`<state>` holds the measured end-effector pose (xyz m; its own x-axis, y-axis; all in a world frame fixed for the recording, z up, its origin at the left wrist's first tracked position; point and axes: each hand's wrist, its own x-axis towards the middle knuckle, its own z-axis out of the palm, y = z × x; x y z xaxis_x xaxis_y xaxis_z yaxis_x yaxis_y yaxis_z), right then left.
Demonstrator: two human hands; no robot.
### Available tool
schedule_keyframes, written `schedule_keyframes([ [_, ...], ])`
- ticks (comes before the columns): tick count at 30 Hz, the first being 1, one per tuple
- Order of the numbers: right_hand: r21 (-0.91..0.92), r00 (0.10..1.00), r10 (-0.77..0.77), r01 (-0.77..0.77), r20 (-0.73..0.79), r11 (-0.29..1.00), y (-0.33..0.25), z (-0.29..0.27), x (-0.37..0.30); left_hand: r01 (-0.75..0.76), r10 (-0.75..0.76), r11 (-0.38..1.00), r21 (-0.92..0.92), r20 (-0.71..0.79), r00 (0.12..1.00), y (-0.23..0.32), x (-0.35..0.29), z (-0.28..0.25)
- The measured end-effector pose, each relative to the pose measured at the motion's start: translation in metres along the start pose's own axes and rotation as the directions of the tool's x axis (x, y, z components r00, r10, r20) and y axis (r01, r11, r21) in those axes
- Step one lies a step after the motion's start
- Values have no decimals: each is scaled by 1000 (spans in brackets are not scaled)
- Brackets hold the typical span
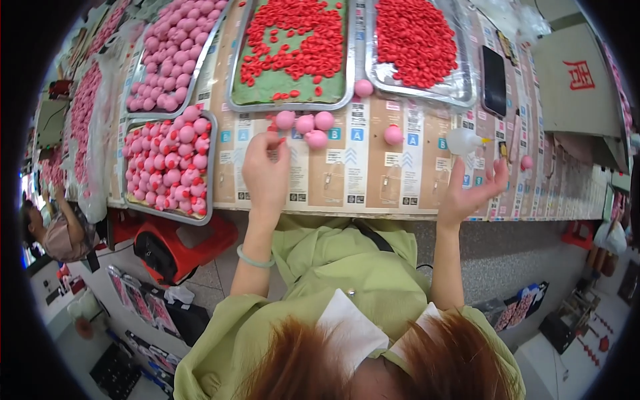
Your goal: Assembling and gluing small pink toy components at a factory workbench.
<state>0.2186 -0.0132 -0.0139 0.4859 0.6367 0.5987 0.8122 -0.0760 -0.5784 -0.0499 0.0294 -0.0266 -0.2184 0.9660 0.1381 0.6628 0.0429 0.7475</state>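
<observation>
My left hand (pixel 267 167) is over the table with thumb and fingertips pinched together on a small red piece (pixel 282 141). Just beyond it sits a cluster of pink balls (pixel 305 124), with a few more red bits beside them. My right hand (pixel 470 193) is palm up with fingers spread and nothing in it. Above its fingertips is a white squeeze bottle (pixel 461 141) with a yellow tip; whether a finger touches it I cannot tell. A single pink ball with a red top (pixel 393 135) stands between the hands.
Two metal trays of red pieces, one green-lined (pixel 291 107) and one bare (pixel 427 95), stand at the back. At left are a tray of plain pink balls (pixel 175 50) and one of balls with red parts (pixel 212 167). A black phone (pixel 493 80) lies at right, near a loose ball (pixel 527 162).
</observation>
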Motion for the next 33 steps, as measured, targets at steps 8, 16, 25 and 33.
schedule_keyframes([
  [8, 402, 797, 342, -561, 498, 724, 44, 18, 16, 519, -178, 363, -774, 489, 854, 43, -13, -5],
  [16, 518, 677, 207, -694, 706, 501, -28, -15, 9, 740, -86, -79, -668, 744, 662, 47, -21, -2],
  [25, 655, 755, 9, -576, 656, 489, -73, -23, 1, 762, -61, -232, -605, 791, 609, 46, -23, -4],
  [33, 611, 826, -84, -340, 558, 715, -77, -26, -1, 775, -34, -271, -572, 810, 586, 46, -25, -5],
])
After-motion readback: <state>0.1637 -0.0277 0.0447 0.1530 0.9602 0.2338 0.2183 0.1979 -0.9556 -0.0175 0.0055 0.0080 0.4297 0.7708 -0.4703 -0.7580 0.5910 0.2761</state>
